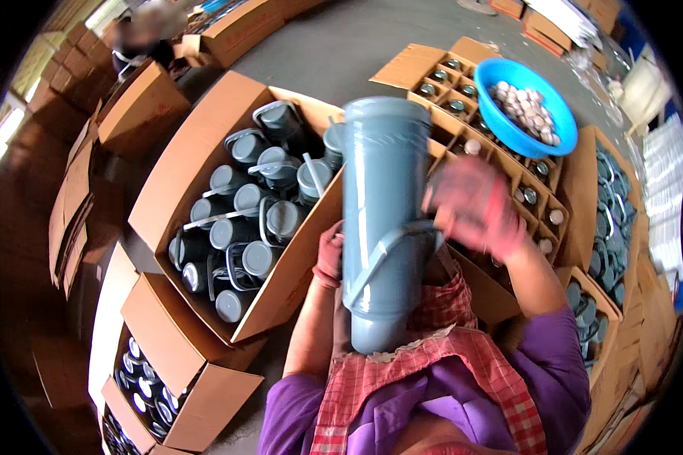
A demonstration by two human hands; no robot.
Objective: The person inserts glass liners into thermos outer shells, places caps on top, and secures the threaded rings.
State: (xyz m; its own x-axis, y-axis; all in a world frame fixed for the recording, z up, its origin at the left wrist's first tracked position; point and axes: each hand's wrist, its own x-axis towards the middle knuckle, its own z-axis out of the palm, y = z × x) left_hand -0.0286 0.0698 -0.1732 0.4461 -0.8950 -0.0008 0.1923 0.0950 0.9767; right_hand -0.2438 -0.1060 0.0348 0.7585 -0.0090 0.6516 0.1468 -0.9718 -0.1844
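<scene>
A blue-grey plastic vacuum flask [383, 189] with a bail handle is held up in front of my chest, its wide ribbed end pointing away from me and its rounded end toward me. My left hand [329, 256], in a reddish work glove, grips its left side; the flask hides part of the fingers. My right hand [474, 203], in a similar glove, is smeared by motion just right of the flask, over a divided carton [508, 168]. Whether it touches the flask or holds anything is unclear. Round silvery and white tops show in the carton's cells.
Left of me, a large carton [182, 144] holds several grey lidded flasks [252, 197]. A blue basin [561, 125] of small pale round pieces [525, 114] rests on the divided carton. Another carton [224, 409] holds dark parts. Grey parts [611, 220] fill boxes at right. Someone [140, 45] is at far left.
</scene>
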